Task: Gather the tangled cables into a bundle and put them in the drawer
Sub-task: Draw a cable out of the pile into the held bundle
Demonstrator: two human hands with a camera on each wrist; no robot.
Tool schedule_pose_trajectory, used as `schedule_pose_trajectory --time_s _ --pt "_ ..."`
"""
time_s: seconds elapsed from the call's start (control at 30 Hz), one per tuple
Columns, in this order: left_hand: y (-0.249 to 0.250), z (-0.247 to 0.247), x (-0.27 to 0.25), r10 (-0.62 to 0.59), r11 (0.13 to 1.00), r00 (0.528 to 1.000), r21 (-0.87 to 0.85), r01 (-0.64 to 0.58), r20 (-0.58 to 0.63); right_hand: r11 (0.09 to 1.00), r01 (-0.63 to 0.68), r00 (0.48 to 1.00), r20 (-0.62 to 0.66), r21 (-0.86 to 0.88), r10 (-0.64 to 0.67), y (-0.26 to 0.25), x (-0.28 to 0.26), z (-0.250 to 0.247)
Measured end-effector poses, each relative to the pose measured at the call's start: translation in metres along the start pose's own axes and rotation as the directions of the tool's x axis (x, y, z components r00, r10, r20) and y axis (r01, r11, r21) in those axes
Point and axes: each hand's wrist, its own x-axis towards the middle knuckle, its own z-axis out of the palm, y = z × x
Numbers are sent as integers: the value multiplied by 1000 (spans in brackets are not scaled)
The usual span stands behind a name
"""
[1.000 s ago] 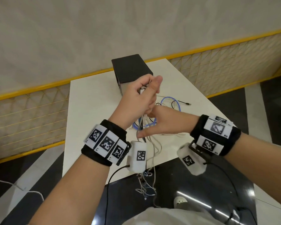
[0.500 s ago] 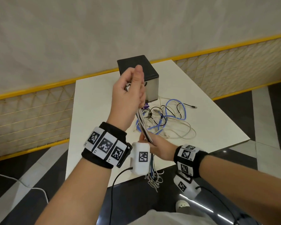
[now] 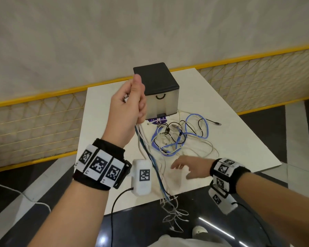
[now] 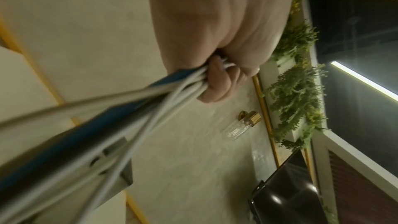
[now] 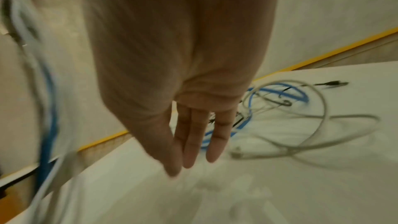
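Cables (image 3: 143, 139) are hanging in a gathered run from the left hand (image 3: 130, 102), which is fisting them just in front of the drawer unit (image 3: 159, 90) on the desk (image 3: 105, 122); the rest are lying tangled (image 3: 178, 138) below that unit, its drawer looking closed. The right hand (image 3: 187, 166) is hovering spread near the tangle.

Left wrist view: fingers (image 4: 217, 83) are curling tightly round white and blue strands (image 4: 172, 88).

Right wrist view: fingers (image 5: 193, 142) are lying straight, holding nothing. Best to scoop the loose loops (image 5: 280, 108) toward the fist, folding rather than pulling.

No legible text or labels.
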Motion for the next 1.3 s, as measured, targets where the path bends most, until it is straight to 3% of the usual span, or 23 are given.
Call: schedule_pose_trajectory --time_s 0.1,0.23,0.33,0.4,0.6,0.8,0.97,1.07,1.17,1.23,1.3 --pt "-16 2 -1 -64 998 998 14 64 9 999 -30 947 -319 39 41 21 -5 -30" --pt "-30 9 4 -195 981 981 -5 195 -15 972 -67 724 -659 225 202 49 -7 -62" --pt "-38 17 14 -266 964 963 -19 265 -36 920 -142 569 -730 365 378 83 0 -78" --pt "-44 23 23 -296 955 953 0 297 -64 880 -220 532 -705 421 470 106 5 -85" --pt "-61 39 44 -358 931 928 34 363 -104 834 -383 580 -600 396 551 142 23 -114" --pt "-73 39 51 -387 916 904 38 399 -181 838 -432 728 -420 334 542 173 60 -132" --pt "-79 38 47 -375 919 899 36 392 -225 850 -424 687 -501 312 526 189 71 -126" --pt "-78 40 45 -362 920 897 58 388 -255 912 -294 593 -694 286 409 185 62 -130" --pt "-76 43 46 -350 919 898 90 384 -266 983 -40 431 -885 178 178 161 45 -145" --pt "-71 45 45 -334 923 905 103 371 -262 986 126 318 -946 108 63 138 32 -161" --pt "-65 49 44 -292 938 924 113 327 -246 952 297 245 -970 73 -2 109 19 -180"
